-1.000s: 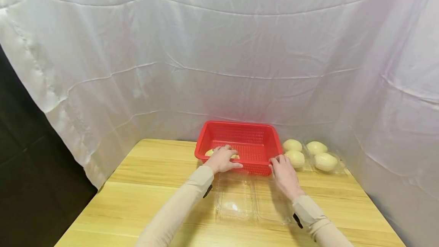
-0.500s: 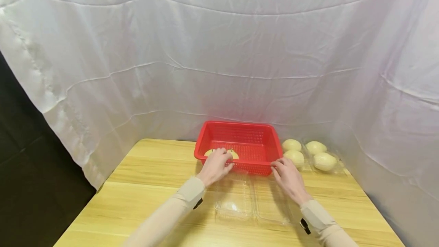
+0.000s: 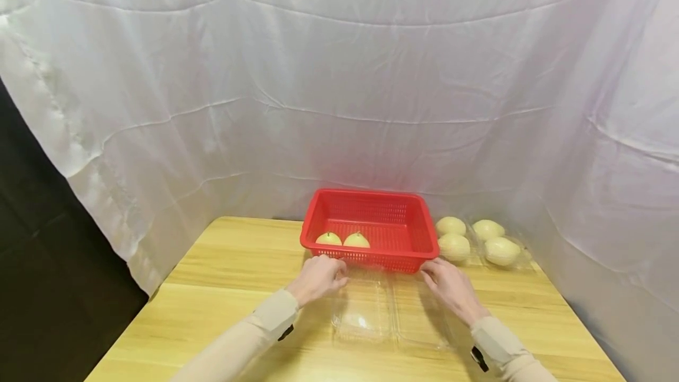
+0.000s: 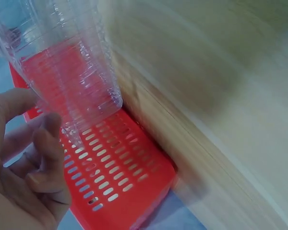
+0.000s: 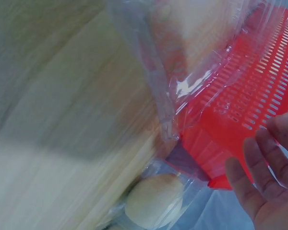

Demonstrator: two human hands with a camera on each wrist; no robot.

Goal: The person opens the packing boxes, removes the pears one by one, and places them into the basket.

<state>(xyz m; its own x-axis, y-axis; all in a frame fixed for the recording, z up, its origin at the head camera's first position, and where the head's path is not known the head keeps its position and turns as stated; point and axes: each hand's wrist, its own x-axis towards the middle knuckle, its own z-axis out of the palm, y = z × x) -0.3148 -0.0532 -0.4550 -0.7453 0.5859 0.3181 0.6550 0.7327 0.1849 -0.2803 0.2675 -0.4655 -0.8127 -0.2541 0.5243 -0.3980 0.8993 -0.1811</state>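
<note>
Hovering low in the middle of the head view, two hands sit near a see-through plastic box (image 3: 366, 311). The left hand (image 3: 317, 280) is by the box's far left edge, just in front of the red basket (image 3: 382, 250). Its fingers are bent, close to the plastic in the left wrist view, but I cannot tell if they pinch it. The right hand (image 3: 451, 287), right of the middle, is by the basket's front right corner. Its fingers are loose and hold nothing.

The box is in the lower middle of the frame, flat on the wooden counter (image 3: 239, 258). Its two halves lie spread side by side, maybe so the inside is easy to reach. It is close in front of the basket, and both hands can get to it from the sides.

Two yellow pears (image 3: 356, 240) sit at the basket's front left. Its high walls probably stop them rolling off. At the right of the frame, four more yellow fruits (image 3: 454, 248) rest in clear plastic, which likely holds them in place. A pale curtain (image 3: 371, 75) hangs behind everything.
</note>
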